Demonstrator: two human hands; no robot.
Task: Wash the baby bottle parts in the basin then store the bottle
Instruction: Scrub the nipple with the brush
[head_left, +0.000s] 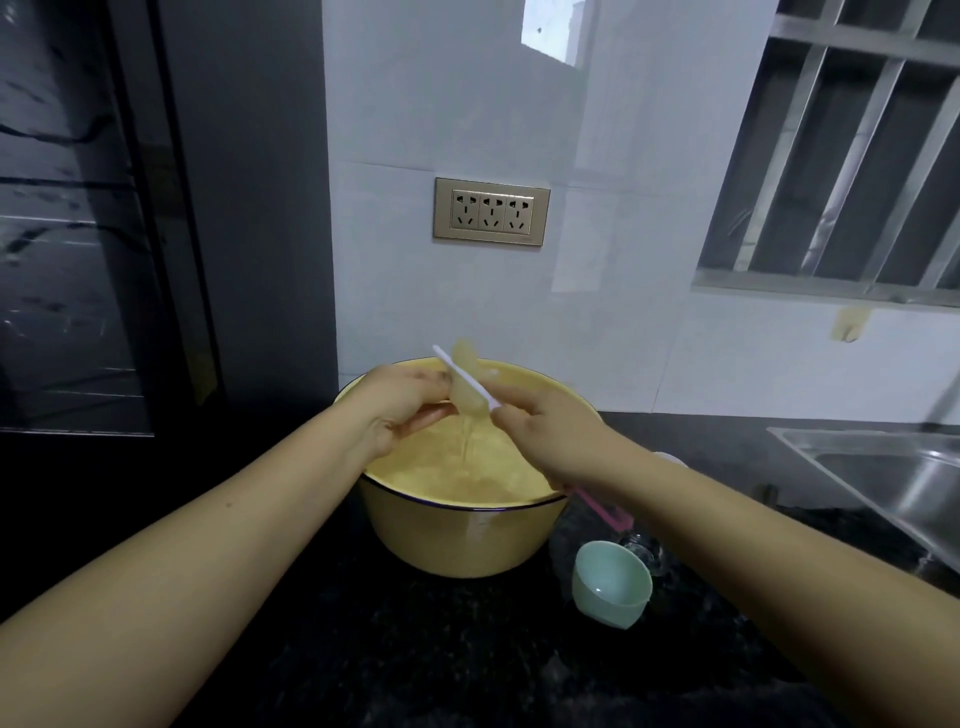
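Observation:
Over the yellow basin (457, 540) my left hand (400, 405) grips a translucent yellowish bottle part (467, 384), tilted, with water running from it down into the basin. A thin white stick-like brush (465, 376) lies across that part, and my right hand (540, 426) pinches its lower end. Both hands hover above the water, close together. A mint-green cap (613, 582) lies on the black counter (415, 649) to the right of the basin, beside a clear glass bottle piece (644, 551) and a pink-handled tool (602, 509) partly hidden under my right forearm.
A steel sink (883, 478) is set into the counter at the far right. A gold wall socket (491, 210) sits on the white tiled wall behind the basin. A tall dark glossy appliance (104, 234) fills the left side; a barred window (841, 156) is upper right.

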